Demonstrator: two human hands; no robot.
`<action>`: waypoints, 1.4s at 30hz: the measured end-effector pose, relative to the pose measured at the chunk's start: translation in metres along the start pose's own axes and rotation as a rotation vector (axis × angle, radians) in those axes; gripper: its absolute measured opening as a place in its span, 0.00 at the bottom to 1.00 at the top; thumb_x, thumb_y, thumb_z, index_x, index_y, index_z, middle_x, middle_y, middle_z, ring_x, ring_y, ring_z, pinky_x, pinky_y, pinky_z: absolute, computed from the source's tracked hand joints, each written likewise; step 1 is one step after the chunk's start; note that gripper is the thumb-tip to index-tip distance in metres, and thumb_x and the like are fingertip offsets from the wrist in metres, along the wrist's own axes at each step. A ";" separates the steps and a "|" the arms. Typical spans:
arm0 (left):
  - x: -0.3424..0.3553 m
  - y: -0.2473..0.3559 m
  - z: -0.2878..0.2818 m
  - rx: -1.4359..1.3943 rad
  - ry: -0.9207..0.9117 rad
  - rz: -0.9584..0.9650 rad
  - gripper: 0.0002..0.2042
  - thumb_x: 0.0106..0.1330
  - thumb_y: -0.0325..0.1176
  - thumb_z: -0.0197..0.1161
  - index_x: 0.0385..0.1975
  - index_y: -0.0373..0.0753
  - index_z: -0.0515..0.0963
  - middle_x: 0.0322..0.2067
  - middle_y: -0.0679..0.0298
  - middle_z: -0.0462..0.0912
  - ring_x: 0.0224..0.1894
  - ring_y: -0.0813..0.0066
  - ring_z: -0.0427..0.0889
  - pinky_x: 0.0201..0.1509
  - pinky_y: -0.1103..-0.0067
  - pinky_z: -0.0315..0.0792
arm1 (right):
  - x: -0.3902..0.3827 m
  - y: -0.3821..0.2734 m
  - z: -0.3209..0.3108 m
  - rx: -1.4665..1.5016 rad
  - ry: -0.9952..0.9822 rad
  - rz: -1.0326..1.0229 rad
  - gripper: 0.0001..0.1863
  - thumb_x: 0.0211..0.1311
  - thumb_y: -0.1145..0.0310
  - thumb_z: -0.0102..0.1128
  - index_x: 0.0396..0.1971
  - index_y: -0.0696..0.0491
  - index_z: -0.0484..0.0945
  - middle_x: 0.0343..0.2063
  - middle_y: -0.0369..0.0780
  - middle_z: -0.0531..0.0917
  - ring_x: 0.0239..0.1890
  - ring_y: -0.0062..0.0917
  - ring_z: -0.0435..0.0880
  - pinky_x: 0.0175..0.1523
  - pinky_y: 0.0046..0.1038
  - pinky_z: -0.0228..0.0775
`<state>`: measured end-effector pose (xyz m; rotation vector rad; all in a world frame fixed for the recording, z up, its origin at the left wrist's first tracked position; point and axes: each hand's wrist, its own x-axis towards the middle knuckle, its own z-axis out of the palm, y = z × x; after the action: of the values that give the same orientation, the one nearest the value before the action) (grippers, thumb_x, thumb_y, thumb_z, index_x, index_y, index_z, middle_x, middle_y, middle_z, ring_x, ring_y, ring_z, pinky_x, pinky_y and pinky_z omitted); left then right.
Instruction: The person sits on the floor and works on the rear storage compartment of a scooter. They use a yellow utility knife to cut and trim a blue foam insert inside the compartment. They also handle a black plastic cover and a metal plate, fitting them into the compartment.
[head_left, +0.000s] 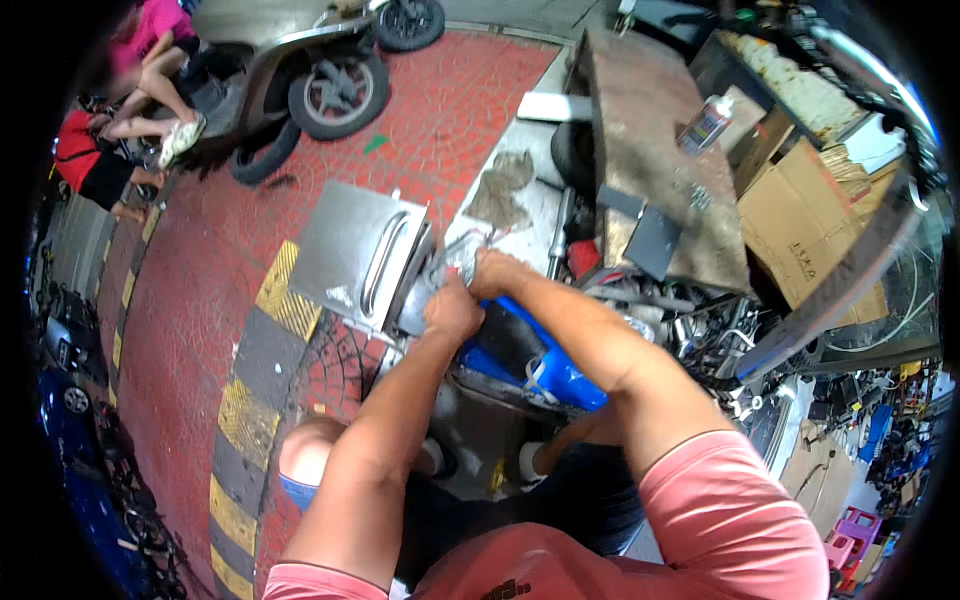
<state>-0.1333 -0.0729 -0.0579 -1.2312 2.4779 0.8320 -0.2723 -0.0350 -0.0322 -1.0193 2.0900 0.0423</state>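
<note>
The silvery part (412, 308) sits just right of the metal box (350, 245) and on the far side of the blue bodywork (570, 385), squarely ahead of the body, probably so that both hands can bear on it and steady each other. On the worktop (650, 110) at the far right, the bottle (708, 125) and the dark flat piece (653, 240) stand aside, perhaps to be within reach yet out of the way. The left hand (455, 312) comes in from the near left, knuckles up, fingers curled; the right hand (489, 273) meets it slightly farther away, its forearm slanting in from the near right. Fingertips are hidden, so I cannot tell whether either hand pinches the part or merely presses it
</note>
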 end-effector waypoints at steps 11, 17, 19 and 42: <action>-0.028 0.003 -0.019 0.255 0.382 0.402 0.13 0.67 0.33 0.63 0.48 0.34 0.84 0.52 0.47 0.86 0.54 0.44 0.86 0.57 0.55 0.81 | 0.024 0.069 -0.021 0.143 0.573 -0.138 0.15 0.59 0.58 0.66 0.39 0.49 0.93 0.42 0.51 0.91 0.49 0.48 0.90 0.57 0.43 0.81; -0.008 0.002 -0.015 -0.065 0.465 0.407 0.10 0.66 0.34 0.67 0.37 0.33 0.86 0.43 0.41 0.87 0.50 0.39 0.85 0.56 0.53 0.78 | -0.001 0.048 -0.012 0.099 0.331 -0.134 0.15 0.55 0.67 0.64 0.38 0.60 0.91 0.40 0.55 0.90 0.47 0.47 0.92 0.51 0.42 0.84; 0.005 0.002 -0.005 -0.173 0.493 0.381 0.09 0.66 0.33 0.67 0.35 0.33 0.87 0.41 0.40 0.87 0.47 0.39 0.86 0.54 0.54 0.79 | -0.002 0.046 -0.011 0.196 0.194 -0.046 0.12 0.55 0.68 0.67 0.33 0.61 0.91 0.34 0.53 0.91 0.38 0.43 0.93 0.43 0.41 0.85; 0.015 0.025 -0.034 -0.011 0.174 0.185 0.11 0.65 0.40 0.69 0.38 0.40 0.88 0.41 0.43 0.89 0.50 0.39 0.87 0.54 0.52 0.80 | 0.022 0.039 0.006 0.178 0.295 -0.049 0.07 0.51 0.69 0.66 0.24 0.56 0.90 0.23 0.47 0.90 0.28 0.34 0.93 0.38 0.37 0.85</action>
<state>-0.1608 -0.0905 -0.0281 -1.1347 2.7643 0.8150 -0.3031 -0.0206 -0.0623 -1.0153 2.2825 -0.3320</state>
